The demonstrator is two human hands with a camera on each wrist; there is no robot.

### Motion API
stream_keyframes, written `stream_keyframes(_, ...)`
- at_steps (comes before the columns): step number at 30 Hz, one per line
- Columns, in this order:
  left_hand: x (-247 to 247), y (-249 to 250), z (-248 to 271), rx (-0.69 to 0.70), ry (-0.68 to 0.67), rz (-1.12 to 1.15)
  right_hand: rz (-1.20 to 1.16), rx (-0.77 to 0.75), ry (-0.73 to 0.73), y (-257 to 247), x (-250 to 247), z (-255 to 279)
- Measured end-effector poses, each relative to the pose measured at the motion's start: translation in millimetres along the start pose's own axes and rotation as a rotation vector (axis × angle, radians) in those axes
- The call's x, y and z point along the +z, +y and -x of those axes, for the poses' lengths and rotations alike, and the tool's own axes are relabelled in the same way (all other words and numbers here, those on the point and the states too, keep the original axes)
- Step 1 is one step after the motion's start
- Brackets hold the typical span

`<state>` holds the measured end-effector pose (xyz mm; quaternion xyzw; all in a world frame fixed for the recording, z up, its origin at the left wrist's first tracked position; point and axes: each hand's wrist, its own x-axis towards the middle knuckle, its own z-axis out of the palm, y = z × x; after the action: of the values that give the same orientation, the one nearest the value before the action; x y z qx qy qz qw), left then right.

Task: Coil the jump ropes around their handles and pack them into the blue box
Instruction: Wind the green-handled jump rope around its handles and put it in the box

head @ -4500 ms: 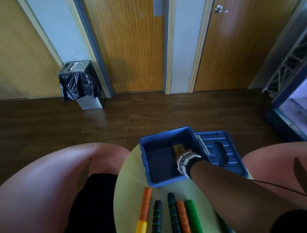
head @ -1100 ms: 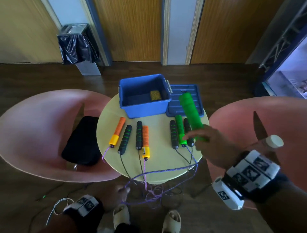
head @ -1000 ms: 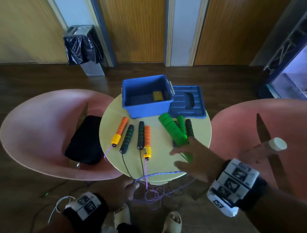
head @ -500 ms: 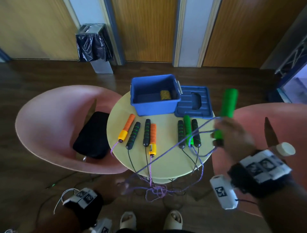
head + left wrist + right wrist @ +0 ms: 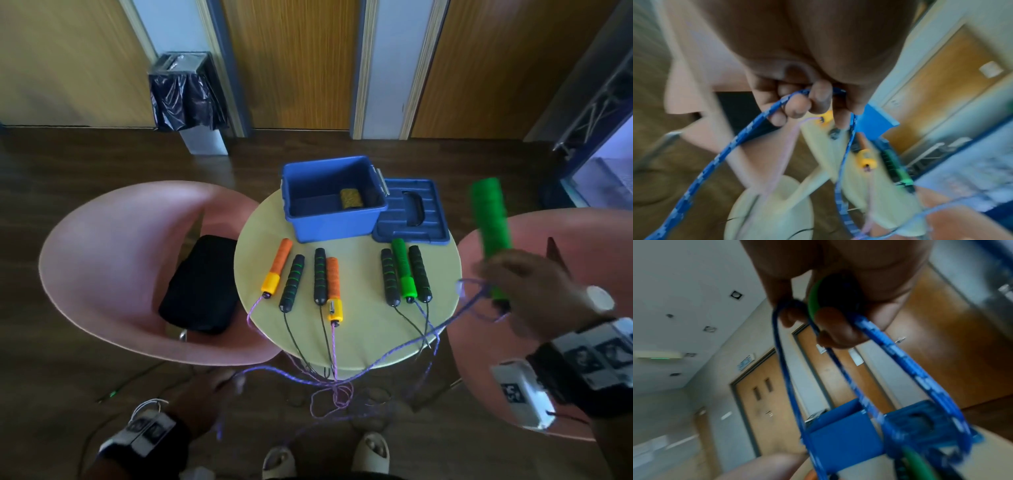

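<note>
My right hand [image 5: 513, 284] grips a green handle [image 5: 489, 219] upright, off the right edge of the round table [image 5: 359, 335]. Its blue-purple rope [image 5: 394, 353] loops round the handle's lower end and runs down-left to my left hand [image 5: 219, 387], which pinches it [image 5: 793, 95] low in front of the table. The wrist view shows rope loops [image 5: 890, 344] under my right fingers. The matching green handle [image 5: 402, 270] lies on the table between two black ones. The open blue box [image 5: 337, 224] at the table's far side holds one yellow coiled rope [image 5: 351, 198].
The box lid [image 5: 411, 216] lies right of the box. Two orange handles [image 5: 277, 270] and several black-green ones lie in a row, cords hanging tangled off the front edge. Pink chairs [image 5: 113, 260] flank the table; a black cushion [image 5: 198, 291] sits on the left one. My feet [image 5: 370, 452] are below.
My right hand swung the green handle from above the table's front out to the right and stood it upright. The rope now stretches between my hands. The camera view shifted slightly.
</note>
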<state>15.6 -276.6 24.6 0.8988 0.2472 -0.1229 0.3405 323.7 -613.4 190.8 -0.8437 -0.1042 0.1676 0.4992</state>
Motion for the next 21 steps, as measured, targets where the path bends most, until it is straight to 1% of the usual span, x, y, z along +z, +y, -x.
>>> stream_keyframes(1,-7.1,11.8,-4.9,0.061,0.013,0.03,0.068,-0.04,-0.108,-3.7,16.2,7.4)
stream_keyframes(3,-26.9,49.8,-8.2,0.155,-0.052,0.128,0.188,-0.081,-0.237,-10.5,49.8,17.7)
stream_keyframes(4,-37.8,69.6,-7.6,0.248,-0.1,0.142,0.251,-0.14,-0.269,-10.8,67.0,23.4)
stream_keyframes(5,-43.9,84.8,-8.4,0.358,-0.126,0.122,0.3,-0.166,-0.338,-16.3,83.7,32.1)
stream_keyframes(6,-51.0,100.0,-6.4,0.438,-0.148,0.107,0.339,-0.2,-0.42,-20.5,100.5,39.6)
stream_keyframes(7,-56.4,109.6,-4.1,0.486,-0.173,0.124,0.388,-0.193,-0.506,-24.0,115.0,46.8)
stream_keyframes(9,-64.5,122.1,-0.3,0.521,-0.196,0.176,0.475,-0.17,-0.591,-22.6,138.8,56.3)
stream_keyframes(11,-71.5,125.2,4.9,0.556,-0.196,0.211,0.509,-0.12,-0.607,-18.0,153.8,64.7)
stream_keyframes(12,-74.6,121.2,6.0,0.562,-0.197,0.226,0.502,-0.134,-0.588,-17.0,158.2,70.4)
stream_keyframes(14,-78.0,107.5,5.8,0.533,-0.19,0.236,0.454,-0.142,-0.567,-15.0,157.6,85.5)
stream_keyframes(16,-79.5,89.5,6.4,0.496,-0.228,0.216,0.423,-0.129,-0.55,-8.0,148.1,99.1)
stream_keyframes(18,-75.8,67.2,4.3,0.492,-0.273,0.118,0.428,-0.097,-0.532,3.1,132.3,109.7)
stream_keyframes(20,-71.1,44.3,1.1,0.466,-0.281,-0.019,0.428,-0.008,-0.43,15.0,112.1,114.9)
stream_keyframes(21,-68.1,31.0,-2.0,0.426,-0.289,-0.052,0.443,0.053,-0.386,23.8,99.2,114.5)
